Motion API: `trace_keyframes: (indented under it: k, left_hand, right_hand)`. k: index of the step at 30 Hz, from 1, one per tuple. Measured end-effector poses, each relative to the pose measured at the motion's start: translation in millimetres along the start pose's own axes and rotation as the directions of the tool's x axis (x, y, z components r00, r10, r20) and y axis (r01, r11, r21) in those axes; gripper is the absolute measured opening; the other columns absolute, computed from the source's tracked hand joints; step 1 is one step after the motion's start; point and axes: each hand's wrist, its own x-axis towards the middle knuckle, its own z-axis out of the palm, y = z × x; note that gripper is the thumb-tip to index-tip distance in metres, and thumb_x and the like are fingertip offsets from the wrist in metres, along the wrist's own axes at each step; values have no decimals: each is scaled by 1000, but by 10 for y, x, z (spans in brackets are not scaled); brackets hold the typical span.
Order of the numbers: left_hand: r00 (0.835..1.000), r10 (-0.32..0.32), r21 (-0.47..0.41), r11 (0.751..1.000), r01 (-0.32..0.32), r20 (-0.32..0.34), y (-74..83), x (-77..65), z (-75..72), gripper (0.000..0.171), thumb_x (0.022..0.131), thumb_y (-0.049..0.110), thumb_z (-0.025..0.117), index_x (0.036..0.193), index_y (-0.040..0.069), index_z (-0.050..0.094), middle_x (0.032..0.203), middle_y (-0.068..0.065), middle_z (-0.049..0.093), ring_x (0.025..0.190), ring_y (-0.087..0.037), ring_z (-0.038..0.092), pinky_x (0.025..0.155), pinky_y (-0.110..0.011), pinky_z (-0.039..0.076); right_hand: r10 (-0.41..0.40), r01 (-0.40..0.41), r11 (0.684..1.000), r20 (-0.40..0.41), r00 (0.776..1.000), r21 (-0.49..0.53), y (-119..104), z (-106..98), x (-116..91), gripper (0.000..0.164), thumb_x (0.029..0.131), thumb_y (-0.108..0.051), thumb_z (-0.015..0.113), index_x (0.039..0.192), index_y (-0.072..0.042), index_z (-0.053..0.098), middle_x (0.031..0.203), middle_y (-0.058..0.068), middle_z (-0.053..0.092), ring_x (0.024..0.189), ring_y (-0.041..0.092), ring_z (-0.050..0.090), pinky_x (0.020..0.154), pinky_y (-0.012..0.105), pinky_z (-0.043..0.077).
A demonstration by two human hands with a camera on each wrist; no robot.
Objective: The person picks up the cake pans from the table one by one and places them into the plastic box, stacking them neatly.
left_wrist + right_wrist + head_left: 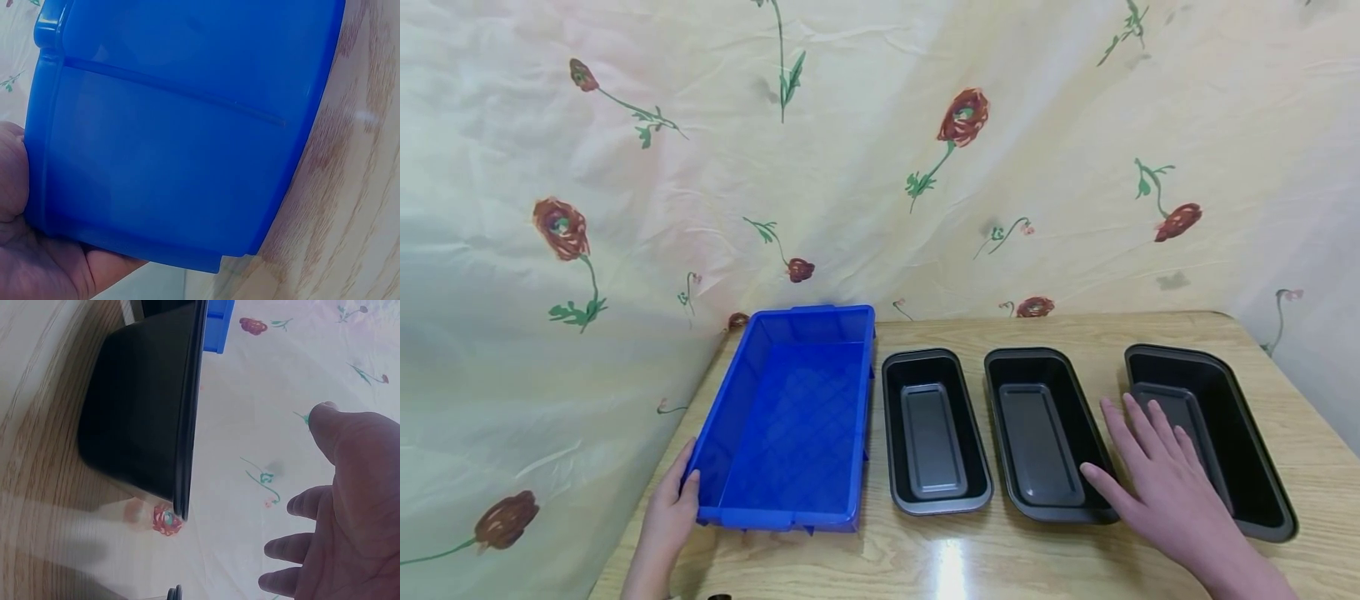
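Note:
A shallow blue plastic tray (805,408) stands on the left of the table, nothing inside it. My left hand (668,506) grips its near left corner, the thumb on the front and fingers along the side; the left wrist view shows the tray's wall (156,156) close up. My right hand (1172,492) hovers with fingers spread above the gap between two dark loaf pans, the middle one (1041,442) and the right one (1240,442). It holds nothing. In the right wrist view the hand (356,506) is apart from a black pan's side (137,400).
A third, narrower loaf pan (934,442) stands between the tray and the middle pan. The wooden table (895,558) backs onto a flowered cloth (865,167). A small dark object (719,597) shows at the bottom edge of the head view.

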Motion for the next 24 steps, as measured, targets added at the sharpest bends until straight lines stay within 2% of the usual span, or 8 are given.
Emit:
trace_keyframes:
  k: [8, 17, 24]
  left_hand:
    - [1000, 9, -2, 1000, -9, -9, 14, -13, 0, 58, 110, 2, 33, 166, 4, 15, 166, -31, 14, 150, -54, 13, 119, -68, 17]
    - [1000, 28, -13, 1000, -28, -9, -6, 8, 13, 57, 111, 2, 33, 165, 2, 15, 166, -32, 15, 149, -55, 15, 118, -68, 20]
    - [1000, 21, -17, 1000, -21, -7, -7, -4, 6, 58, 110, 1, 32, 165, 3, 15, 167, -30, 14, 150, -54, 14, 119, -68, 19]
  right_hand:
    - [-21, 21, 1000, -13, 1000, 13, -5, 9, 9, 89, 102, -41, 65, 165, -3, 15, 162, 38, 18, 154, 46, -8, 120, 62, -13]
    - [-61, 61, 998, -30, 998, 20, 3, 12, 23, 90, 103, -40, 65, 167, -9, 10, 165, 33, 16, 156, 43, -6, 122, 56, -14]
    - [-57, 57, 998, -10, 998, 26, -13, 26, 23, 89, 103, -39, 65, 167, -8, 11, 164, 35, 18, 155, 44, -5, 121, 59, -13]
